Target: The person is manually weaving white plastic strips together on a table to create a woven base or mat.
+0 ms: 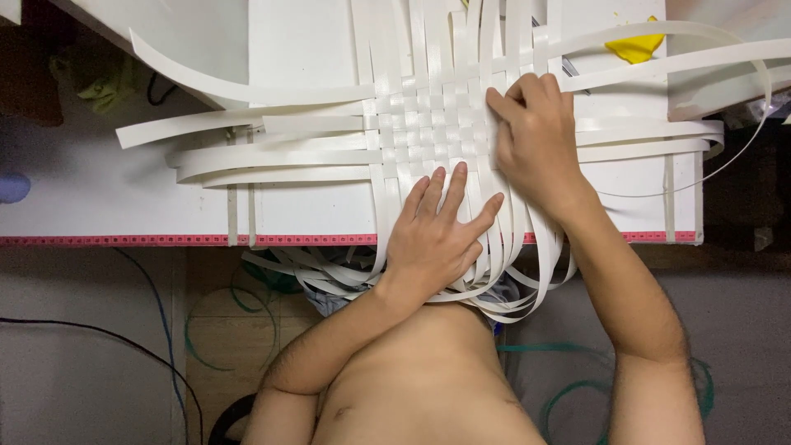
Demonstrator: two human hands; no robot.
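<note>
The woven strips [428,124] lie under the left hand [435,235] and right hand [535,140].

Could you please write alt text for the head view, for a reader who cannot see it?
Seen from above, a person's two bare hands press on a flat weave of white strips on a white table. The left hand lies flat on the near strips; the right hand pinches a strip at the weave's right edge. Loose strip ends hang over the table's red-trimmed front edge.

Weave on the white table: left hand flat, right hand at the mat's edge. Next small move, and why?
Probably push the strip under the right hand leftward, snug against the woven patch. The left hand lies flat on the vertical strips, pinning them, and the right fingertips curl at the patch's right edge, where that column looks looser.
</note>
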